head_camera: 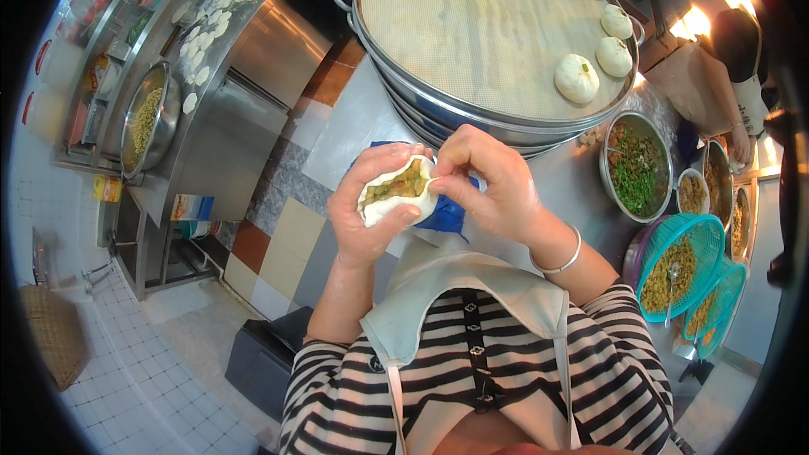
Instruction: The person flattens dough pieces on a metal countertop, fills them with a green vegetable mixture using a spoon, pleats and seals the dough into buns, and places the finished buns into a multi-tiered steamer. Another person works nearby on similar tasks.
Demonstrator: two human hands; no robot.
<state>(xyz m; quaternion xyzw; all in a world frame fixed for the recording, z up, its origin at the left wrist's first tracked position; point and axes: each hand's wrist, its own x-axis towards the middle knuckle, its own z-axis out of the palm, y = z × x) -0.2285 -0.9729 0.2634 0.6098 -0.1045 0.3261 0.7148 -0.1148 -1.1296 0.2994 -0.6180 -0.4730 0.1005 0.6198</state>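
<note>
A round dough wrapper (pixel 383 210) with chopped vegetable filling (pixel 398 186) lies cupped in my left hand (pixel 363 202), its top still spread apart. My left thumb rests along its near edge. With thumb and index finger, my right hand (pixel 493 186) pinches the wrapper's right rim. Beyond both hands stands a stacked metal steamer (pixel 455 107), lined with a mesh cloth (pixel 468 31). Several closed, pleated buns (pixel 576 78) sit along its right side. Partly hidden behind my hands, a blue cloth (pixel 445 215) lies on the metal table (pixel 341 133).
At right are a steel bowl (pixel 635 167) of filling with chopped greens and teal baskets (pixel 679 272) of filling. Another person (pixel 720 69) works at far right. Across the aisle, a steel counter (pixel 215 133) carries many dough rounds (pixel 202 41) and a filling bowl (pixel 148 120). A dark bin (pixel 265 354) stands at lower left.
</note>
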